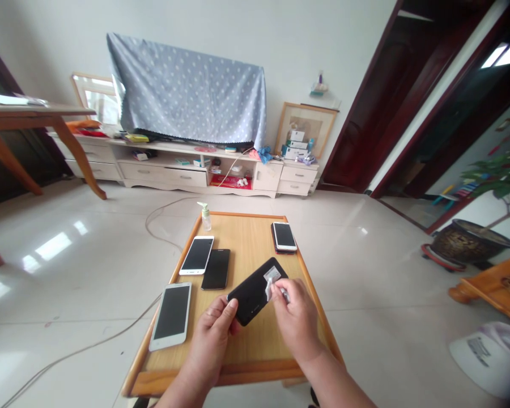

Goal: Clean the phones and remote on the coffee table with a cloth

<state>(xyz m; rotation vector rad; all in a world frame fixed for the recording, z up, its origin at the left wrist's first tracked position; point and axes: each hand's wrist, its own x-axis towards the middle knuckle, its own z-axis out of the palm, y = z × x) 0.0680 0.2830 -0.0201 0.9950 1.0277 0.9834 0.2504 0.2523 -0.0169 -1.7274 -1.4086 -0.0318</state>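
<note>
A black phone (255, 292) lies slanted, back side up, on a small wooden table (255, 351). My left hand (215, 331) grips its near end, thumb on top. My right hand (295, 317) pinches a small white wipe or sticker (271, 285) against the phone's far end, beside a pale label on the phone. Around it lie a white phone (171, 315) at the near left, a white phone (197, 255) and a black phone (216, 269) side by side further back, and a white phone (284, 236) at the far right.
A small clear pump bottle (205, 216) stands at the table's far left corner. A cable (123, 331) runs over the tiled floor to the left. A low white cabinet (187, 170) with a cloth-covered screen lines the back wall. A potted plant (471, 241) stands right.
</note>
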